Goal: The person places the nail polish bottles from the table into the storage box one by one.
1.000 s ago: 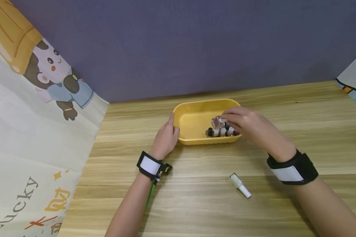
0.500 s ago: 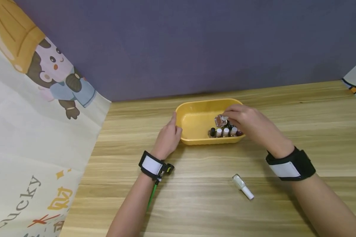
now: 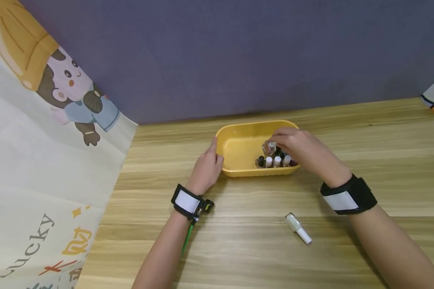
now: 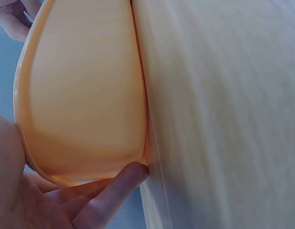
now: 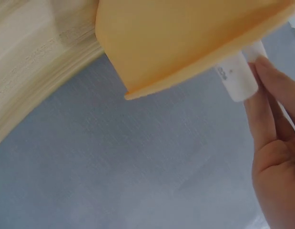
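A yellow tray (image 3: 235,173) stands on the table with several nail polish bottles (image 3: 269,162) along its front right side. Its left end is held by my left hand (image 3: 207,168), with fingers against the outer wall in the left wrist view. Over the tray's right part, my right hand (image 3: 304,150) pinches a nail polish bottle (image 3: 269,147) by its white cap; the glass is pinkish brown and tilted. I cannot tell whether it touches the tray floor. Other dark bottles under the right hand are partly hidden. In the right wrist view, a white cap (image 5: 238,78) shows beyond the rim.
Another nail polish bottle (image 3: 298,228), pale with a white cap, lies on the wooden table (image 3: 253,249) in front of the tray. A dark blue panel (image 3: 238,60) rises behind, and a printed cloth (image 3: 29,160) hangs at the left.
The right hand keeps its pinch on the bottle, which has shifted only slightly inside the tray. The left hand stays at the tray's left end. The whole view has drifted a little.
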`<state>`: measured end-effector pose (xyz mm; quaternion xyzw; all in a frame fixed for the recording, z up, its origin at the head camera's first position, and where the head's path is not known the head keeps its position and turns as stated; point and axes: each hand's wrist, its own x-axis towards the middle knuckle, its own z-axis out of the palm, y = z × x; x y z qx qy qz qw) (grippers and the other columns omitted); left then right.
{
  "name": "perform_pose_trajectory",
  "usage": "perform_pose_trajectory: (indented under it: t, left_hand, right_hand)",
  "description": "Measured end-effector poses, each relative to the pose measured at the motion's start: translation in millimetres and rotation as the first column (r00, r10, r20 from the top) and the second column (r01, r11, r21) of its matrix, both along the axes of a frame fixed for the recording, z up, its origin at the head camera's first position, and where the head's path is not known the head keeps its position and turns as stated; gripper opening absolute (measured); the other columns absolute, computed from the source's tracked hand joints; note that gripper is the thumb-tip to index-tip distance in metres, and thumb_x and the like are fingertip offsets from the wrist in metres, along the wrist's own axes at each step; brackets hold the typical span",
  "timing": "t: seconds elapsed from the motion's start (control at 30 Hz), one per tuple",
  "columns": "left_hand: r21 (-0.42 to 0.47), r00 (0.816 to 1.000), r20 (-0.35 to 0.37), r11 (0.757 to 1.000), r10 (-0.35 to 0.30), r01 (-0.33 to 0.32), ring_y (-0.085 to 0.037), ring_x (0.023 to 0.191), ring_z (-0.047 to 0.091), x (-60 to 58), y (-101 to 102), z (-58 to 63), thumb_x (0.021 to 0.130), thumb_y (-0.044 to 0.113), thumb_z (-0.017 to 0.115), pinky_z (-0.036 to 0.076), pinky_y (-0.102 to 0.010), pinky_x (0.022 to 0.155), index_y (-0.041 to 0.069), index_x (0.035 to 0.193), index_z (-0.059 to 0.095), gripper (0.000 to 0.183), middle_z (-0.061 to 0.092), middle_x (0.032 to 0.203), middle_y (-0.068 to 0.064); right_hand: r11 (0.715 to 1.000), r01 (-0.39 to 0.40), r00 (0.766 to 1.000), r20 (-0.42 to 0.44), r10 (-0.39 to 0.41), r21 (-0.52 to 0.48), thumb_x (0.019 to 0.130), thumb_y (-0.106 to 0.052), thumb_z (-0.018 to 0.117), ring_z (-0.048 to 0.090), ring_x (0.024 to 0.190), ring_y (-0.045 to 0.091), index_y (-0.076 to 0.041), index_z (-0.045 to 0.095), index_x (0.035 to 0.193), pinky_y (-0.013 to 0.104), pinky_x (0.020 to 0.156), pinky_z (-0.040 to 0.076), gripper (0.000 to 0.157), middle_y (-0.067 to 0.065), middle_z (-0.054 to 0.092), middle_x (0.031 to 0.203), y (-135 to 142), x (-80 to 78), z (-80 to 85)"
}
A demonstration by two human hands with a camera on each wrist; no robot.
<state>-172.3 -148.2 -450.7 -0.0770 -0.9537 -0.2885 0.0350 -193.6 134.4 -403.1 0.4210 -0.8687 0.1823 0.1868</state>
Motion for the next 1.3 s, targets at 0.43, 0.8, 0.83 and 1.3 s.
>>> perform_pose_trajectory:
  t: [0.43,0.8,0.83,1.3]
  left_hand:
    - [-0.008,1.0,-0.006,1.0,0.008,-0.008,-0.015,0.046,0.041,-1.9,-0.4,-2.1,0.093,0.024,0.034,0.038,-0.028,0.044,0.01,0.148,0.012,0.061,0.045,0.064,-0.004]
    - [-0.004,1.0,0.003,1.0,0.012,-0.012,-0.015,0.045,0.04,-0.9,0.2,-1.1,0.094,0.024,0.033,0.037,-0.029,0.043,0.011,0.148,0.012,0.06,0.045,0.062,-0.003]
    - [-0.002,1.0,0.005,1.0,0.014,-0.014,-0.015,0.045,0.04,-0.8,0.3,-1.2,0.093,0.024,0.033,0.037,-0.029,0.043,0.011,0.148,0.012,0.06,0.045,0.062,-0.003]
    - [-0.011,1.0,-0.014,1.0,0.01,-0.011,-0.015,0.045,0.04,-2.0,0.1,-2.2,0.093,0.024,0.034,0.037,-0.029,0.043,0.009,0.148,0.013,0.061,0.045,0.064,-0.003]
  right_hand:
    - [0.999,-0.012,0.999,0.041,0.01,0.051,0.077,0.008,0.06,0.056,0.095,0.013,-0.014,0.067,0.098,0.025,0.076,0.047,0.031,0.002,0.06,0.099,-4.6,-1.6,-8.1]
    - [0.994,-0.016,0.999,0.048,0.011,0.105,0.076,0.013,0.057,0.055,0.098,0.021,-0.007,0.067,0.098,0.03,0.081,0.046,0.031,0.005,0.061,0.1,-8.8,-2.8,-11.9]
    - [0.994,-0.016,0.999,0.046,0.011,0.112,0.076,0.013,0.057,0.055,0.098,0.022,-0.006,0.067,0.098,0.031,0.081,0.046,0.031,0.006,0.062,0.101,-8.9,-3.0,-12.5]
    - [0.981,-0.013,1.0,-0.001,0.013,0.192,0.067,0.017,0.062,0.051,0.102,0.023,-0.007,0.068,0.098,0.029,0.083,0.046,0.04,0.006,0.06,0.1,-10.0,-3.3,-16.8]
